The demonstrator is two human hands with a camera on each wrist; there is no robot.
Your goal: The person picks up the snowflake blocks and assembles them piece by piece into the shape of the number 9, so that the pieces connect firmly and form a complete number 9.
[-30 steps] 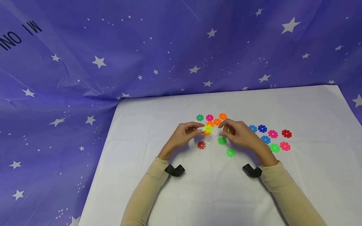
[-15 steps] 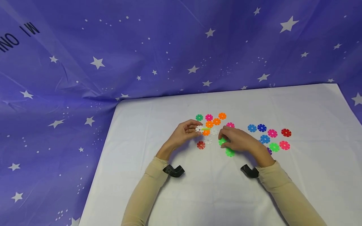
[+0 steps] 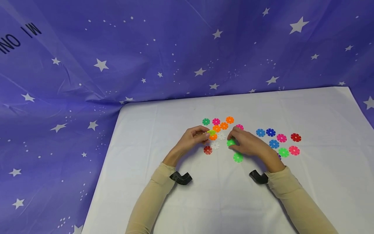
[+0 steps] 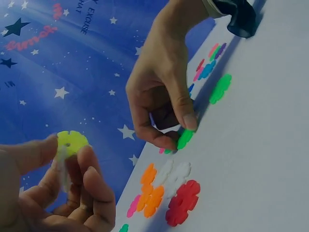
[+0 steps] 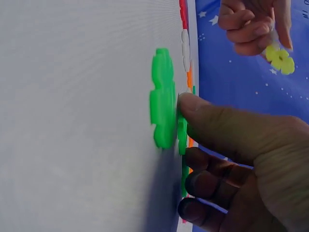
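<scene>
Above the white-covered table (image 3: 216,201), the left hand (image 3: 190,141) holds a yellow disc (image 4: 76,140) between thumb and fingers; the left wrist view also brings out a pale piece (image 4: 63,169), edge-on beneath it, which the head view hardly shows. Over on the right, the right hand (image 3: 246,143) sets thumb and finger at a green disc (image 4: 185,139), though I cannot tell whether that grip pinches it. The right wrist view shows a second green disc (image 5: 163,99) lying nearby, large and close.

Discs (image 3: 238,160) on the table (image 3: 219,204), left and right, backdrop (image 3: 175,42) behind.
</scene>
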